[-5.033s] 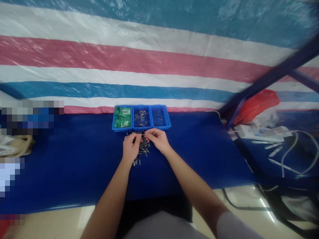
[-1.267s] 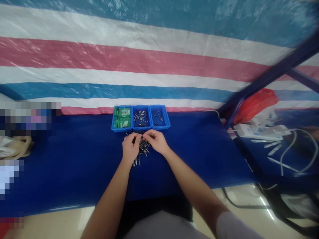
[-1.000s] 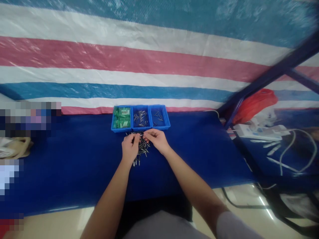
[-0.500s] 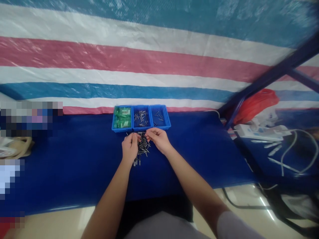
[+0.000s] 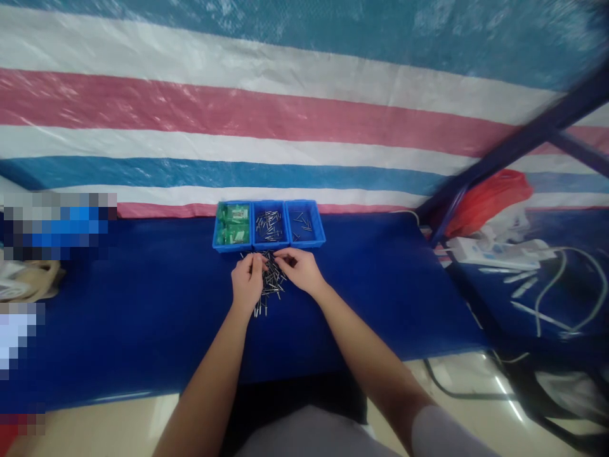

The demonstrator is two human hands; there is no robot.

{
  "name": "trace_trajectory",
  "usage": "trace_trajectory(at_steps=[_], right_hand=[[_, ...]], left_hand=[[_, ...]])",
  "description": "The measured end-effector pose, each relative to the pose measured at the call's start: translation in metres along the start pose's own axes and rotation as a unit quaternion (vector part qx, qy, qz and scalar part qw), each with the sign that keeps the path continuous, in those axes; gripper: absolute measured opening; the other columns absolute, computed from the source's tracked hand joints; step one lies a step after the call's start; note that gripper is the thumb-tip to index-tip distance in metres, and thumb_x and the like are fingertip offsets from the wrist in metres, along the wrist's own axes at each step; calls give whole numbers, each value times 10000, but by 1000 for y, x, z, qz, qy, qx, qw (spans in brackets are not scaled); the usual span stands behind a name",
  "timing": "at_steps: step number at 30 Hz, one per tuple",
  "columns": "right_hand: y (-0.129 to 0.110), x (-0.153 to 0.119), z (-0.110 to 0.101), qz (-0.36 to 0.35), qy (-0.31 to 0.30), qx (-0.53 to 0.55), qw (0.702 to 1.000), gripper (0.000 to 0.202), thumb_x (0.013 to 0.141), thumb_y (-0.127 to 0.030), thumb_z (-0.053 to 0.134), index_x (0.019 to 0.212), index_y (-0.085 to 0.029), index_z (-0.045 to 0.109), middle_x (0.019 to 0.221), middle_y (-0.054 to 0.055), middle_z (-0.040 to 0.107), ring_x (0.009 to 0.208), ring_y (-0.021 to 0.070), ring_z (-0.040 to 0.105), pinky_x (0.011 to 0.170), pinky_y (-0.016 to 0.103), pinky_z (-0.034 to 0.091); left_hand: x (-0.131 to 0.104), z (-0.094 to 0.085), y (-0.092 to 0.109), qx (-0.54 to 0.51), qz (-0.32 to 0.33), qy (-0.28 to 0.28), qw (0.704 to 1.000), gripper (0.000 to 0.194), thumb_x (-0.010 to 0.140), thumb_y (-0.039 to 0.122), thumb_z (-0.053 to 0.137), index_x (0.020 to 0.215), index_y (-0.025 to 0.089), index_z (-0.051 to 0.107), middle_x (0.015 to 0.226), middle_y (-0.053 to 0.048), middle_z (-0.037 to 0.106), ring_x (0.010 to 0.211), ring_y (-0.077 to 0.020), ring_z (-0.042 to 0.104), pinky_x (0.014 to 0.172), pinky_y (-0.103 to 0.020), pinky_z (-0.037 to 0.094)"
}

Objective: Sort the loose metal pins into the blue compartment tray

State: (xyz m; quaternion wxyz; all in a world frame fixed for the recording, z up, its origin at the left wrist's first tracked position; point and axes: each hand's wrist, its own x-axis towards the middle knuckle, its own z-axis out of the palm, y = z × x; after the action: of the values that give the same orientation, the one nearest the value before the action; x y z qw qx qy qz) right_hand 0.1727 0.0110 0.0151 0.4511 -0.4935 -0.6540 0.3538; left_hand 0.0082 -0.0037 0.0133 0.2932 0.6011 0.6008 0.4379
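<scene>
A heap of thin metal pins (image 5: 272,282) that look like blind rivets lies on the blue tabletop, with my hands over its far part. At the heap's left side, my left hand (image 5: 247,278) has its thumb and fingers pinched together; what they hold is too small to make out. My right hand (image 5: 301,271) reaches in from the right, its fingertips pinched close to the left hand's; any piece in them is hidden. Just beyond stand three joined blue bins: a left bin (image 5: 215,242) with green packets, a middle bin (image 5: 271,245) with many pins, and a right bin (image 5: 307,244) with several.
The bins stand near the striped plastic sheet (image 5: 285,114) behind the blue table (image 5: 380,285). To the right are a dark metal frame (image 5: 518,143), a red bag (image 5: 495,200), a white power strip (image 5: 495,251) and cables. A woven basket (image 5: 45,279) sits at the left.
My right hand has shifted slightly left, bringing its fingertips closer to my left hand over the heap. My left hand has barely moved. The bins look the same.
</scene>
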Motion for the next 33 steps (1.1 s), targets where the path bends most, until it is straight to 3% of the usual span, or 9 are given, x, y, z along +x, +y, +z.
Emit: trace_trajectory(at_steps=[3, 13, 33], right_hand=[[2, 0, 0, -30, -18, -42, 999, 158, 833, -229, 645, 959, -208, 739, 877, 43, 731, 703, 150, 643, 704, 295, 535], [3, 0, 0, -24, -52, -47, 997, 216, 773, -107, 636, 942, -197, 738, 869, 41, 701, 719, 144, 637, 687, 276, 531], [7, -2, 4, -27, -23, -60, 998, 214, 782, -96, 611, 935, -184, 732, 858, 40, 723, 713, 144, 661, 681, 270, 553]], left_hand=[[0, 0, 0, 0, 4, 2, 1000, 382, 972, 460, 400, 842, 222, 669, 745, -12, 695, 743, -160, 630, 715, -269, 463], [0, 1, -2, -8, 2, 8, 1000, 373, 966, 462, 415, 836, 226, 674, 745, -9, 697, 746, -158, 633, 724, -267, 467], [-2, 0, -1, -21, -1, 16, 1000, 376, 967, 455, 425, 831, 214, 679, 733, -3, 683, 706, -141, 606, 688, -255, 449]])
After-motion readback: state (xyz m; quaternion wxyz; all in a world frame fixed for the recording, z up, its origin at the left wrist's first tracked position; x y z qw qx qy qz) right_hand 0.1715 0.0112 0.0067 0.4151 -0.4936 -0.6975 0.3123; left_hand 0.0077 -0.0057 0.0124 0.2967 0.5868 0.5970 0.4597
